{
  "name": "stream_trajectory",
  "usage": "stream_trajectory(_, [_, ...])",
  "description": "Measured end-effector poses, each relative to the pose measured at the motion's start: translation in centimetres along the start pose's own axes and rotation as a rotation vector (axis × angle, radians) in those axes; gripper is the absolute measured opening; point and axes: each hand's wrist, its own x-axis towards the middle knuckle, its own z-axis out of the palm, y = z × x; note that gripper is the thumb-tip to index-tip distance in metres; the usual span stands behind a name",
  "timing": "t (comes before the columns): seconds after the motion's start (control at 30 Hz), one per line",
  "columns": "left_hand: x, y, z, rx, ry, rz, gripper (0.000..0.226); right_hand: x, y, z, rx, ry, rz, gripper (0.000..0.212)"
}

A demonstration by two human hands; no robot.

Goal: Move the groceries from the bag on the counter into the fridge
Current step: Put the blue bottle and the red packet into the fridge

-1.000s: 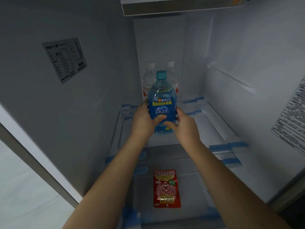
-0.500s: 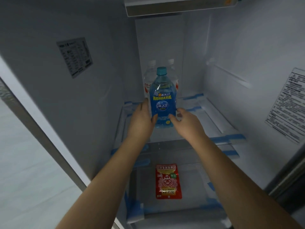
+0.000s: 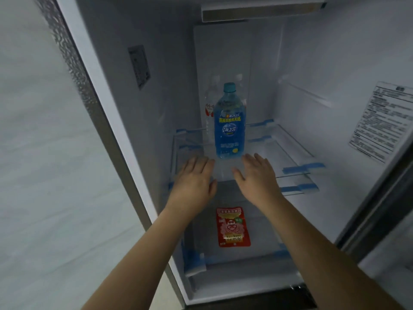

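Note:
A blue drink bottle [image 3: 229,128] with a teal cap stands upright on the glass shelf [image 3: 288,153] inside the open fridge. My left hand [image 3: 194,177] hovers just in front of it to the left, fingers straight, holding nothing. To the right, my right hand [image 3: 257,173] is likewise spread and empty, a little short of the bottle. Two clear bottles [image 3: 211,101] stand behind the blue one, mostly hidden. A red snack packet [image 3: 232,227] lies flat on the lower shelf between my forearms. The bag is out of view.
The fridge's left inner wall carries a label [image 3: 139,66]; the right wall carries a printed sticker [image 3: 384,119]. Blue tape strips [image 3: 301,167] mark the shelf edges. A light housing [image 3: 261,10] hangs at the top. A pale wall [image 3: 44,153] lies left of the fridge.
Both hands have let go of the blue bottle and drawn back toward me with fingers spread; the bottle now stands alone on the shelf. The view has shifted right and back.

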Motion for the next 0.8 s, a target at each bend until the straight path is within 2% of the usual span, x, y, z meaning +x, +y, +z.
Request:
stream_trajectory(0.23, [-4.2, 0.8, -1.0, -0.026, -0.049, -0.008, 0.058, -8.0, -1.3, -0.6, -0.13, -0.001, 0.068, 0.074])
stream_trajectory(0.3, [-5.4, 1.6, -0.6, -0.011, -0.044, 0.036, 0.057, -10.2, -0.9, -0.7, -0.188, -0.024, 0.085, 0.08])
stream_trajectory(0.37, [-6.3, 2.8, 0.0, -0.035, -0.076, 0.094, 0.059, -12.3, -0.2, -0.9, -0.254, -0.04, 0.134, 0.078])
stream_trajectory(0.67, [-8.6, 12.1, 2.6, -0.204, -0.1, 0.255, 0.066, -21.2, 4.2, -2.7, -0.436, -0.029, 0.347, 0.066])
stream_trajectory(0.8, [-9.3, 16.2, 3.7, -0.264, -0.176, 0.366, 0.066, -24.9, 6.0, -3.5, -0.439, -0.035, 0.473, 0.072])
